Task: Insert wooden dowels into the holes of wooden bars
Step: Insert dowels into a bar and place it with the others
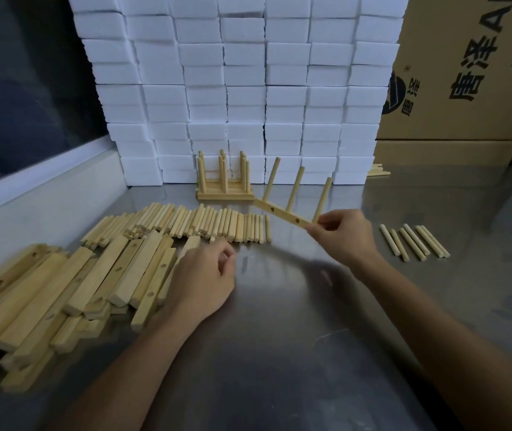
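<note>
Head cam: left hand (pixel 205 278) hangs loosely curled, holding nothing, just right of the pale drilled wooden bars pile (pixel 62 293). Right hand (pixel 343 236) pinches a light wooden bar with three dowels standing in it (pixel 282 214) above the steel table (pixel 279 353). Loose round wooden dowels (pixel 205 223) lie beyond; finished racks (pixel 225 181) sit by white foam blocks (pixel 248 88).

Both forearms are bare to the frame's edge, with no sleeves, gloves or jewellery visible.
</note>
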Available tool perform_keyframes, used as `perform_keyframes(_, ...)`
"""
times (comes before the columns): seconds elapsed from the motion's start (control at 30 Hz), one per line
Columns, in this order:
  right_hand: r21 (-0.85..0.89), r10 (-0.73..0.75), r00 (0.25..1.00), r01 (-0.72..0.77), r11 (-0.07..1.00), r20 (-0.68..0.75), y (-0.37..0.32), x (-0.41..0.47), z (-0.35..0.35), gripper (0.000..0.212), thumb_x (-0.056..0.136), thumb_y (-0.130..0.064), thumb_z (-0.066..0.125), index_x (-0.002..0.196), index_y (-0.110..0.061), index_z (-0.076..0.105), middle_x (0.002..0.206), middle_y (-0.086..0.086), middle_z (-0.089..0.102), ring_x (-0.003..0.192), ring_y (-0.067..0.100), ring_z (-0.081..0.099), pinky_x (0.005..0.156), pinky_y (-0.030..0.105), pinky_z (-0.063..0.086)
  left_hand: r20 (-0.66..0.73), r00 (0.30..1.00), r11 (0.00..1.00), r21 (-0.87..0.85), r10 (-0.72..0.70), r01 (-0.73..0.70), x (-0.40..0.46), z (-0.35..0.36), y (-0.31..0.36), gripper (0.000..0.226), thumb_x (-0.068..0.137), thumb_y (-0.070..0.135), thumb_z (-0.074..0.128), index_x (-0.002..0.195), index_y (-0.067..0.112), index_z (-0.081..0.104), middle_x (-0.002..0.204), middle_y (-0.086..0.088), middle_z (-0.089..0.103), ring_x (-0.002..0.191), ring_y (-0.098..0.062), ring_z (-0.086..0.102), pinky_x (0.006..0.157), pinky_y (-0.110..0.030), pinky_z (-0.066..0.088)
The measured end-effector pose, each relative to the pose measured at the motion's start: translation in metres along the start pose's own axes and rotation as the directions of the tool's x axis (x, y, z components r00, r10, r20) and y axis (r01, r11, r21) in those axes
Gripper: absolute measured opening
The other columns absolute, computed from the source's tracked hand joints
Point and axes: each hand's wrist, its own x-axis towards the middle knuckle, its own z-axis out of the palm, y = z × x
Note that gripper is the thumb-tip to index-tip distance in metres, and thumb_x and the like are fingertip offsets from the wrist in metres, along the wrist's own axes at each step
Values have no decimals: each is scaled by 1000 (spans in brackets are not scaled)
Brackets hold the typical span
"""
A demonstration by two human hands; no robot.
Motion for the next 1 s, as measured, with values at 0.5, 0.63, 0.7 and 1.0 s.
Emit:
perform_keyframes(0.5, -340, 3, 999, 11, 941, 41, 8, 100, 37, 6, 85, -10, 71, 89, -7, 75, 82, 7, 69, 71, 17, 62, 63, 24, 48, 130, 991, 990, 139, 5, -23, 4, 8, -3, 7, 93, 33, 58, 87, 33, 54, 56, 11, 44, 54, -3, 46, 48, -22, 29)
perform_keyframes(0.63, -386, -9, 994, 52, 921, 110, 2, 115, 55, 8, 84, -10, 70, 88, -4, 75, 87, 13, 71, 85, 26, 65, 70, 31, 52, 129, 992, 988, 153, 13, -33, 4, 8, -3, 7, 93, 34, 56, 88, 35, 52, 59, 11, 44, 56, -3, 45, 48, -19, 26)
perform_keyframes(0.7, -381, -17, 990, 70, 922, 139, -2, 121, 67, 9, 84, -10, 70, 91, -4, 73, 90, 13, 70, 87, 27, 65, 77, 35, 56, 130, 991, 988, 149, 14, -34, 4, 8, -3, 7, 94, 34, 55, 88, 34, 52, 61, 10, 45, 57, -3, 45, 49, -18, 25)
perform_keyframes(1.0, -486, -11, 990, 77, 870, 138, -10, 141, 83, 5, 84, -5, 62, 87, -6, 58, 81, 9, 55, 77, 25, 52, 65, 31, 43, 129, 991, 991, 129, 24, -40, 3, 9, -4, 3, 93, 36, 54, 91, 34, 53, 62, 12, 44, 59, -2, 44, 51, -19, 28)
